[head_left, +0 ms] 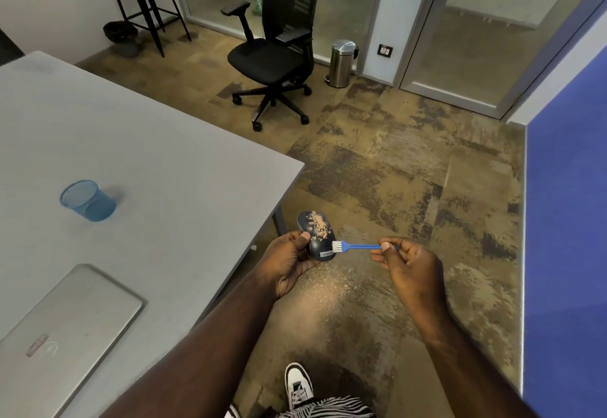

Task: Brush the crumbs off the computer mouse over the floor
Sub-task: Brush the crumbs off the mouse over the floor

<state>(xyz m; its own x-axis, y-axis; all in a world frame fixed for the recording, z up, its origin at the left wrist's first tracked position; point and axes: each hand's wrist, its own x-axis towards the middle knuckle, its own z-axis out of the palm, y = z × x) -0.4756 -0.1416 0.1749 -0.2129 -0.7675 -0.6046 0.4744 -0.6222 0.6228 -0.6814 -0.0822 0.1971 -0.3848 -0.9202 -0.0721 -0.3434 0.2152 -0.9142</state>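
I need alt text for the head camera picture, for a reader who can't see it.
A person's left hand holds a crumb-covered computer mouse over the floor while the right hand sets a small blue brush against it. A grey table with a closed laptop stands at left.

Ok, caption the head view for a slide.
Left hand holds crumb-covered mouse over carpet; right hand sets blue brush against it.

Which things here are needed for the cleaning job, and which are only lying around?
Needed: mouse with crumbs, in left hand; blue brush, in right hand; floor.

Lying around: laptop, blue mesh cup, table, office chair, steel bin.
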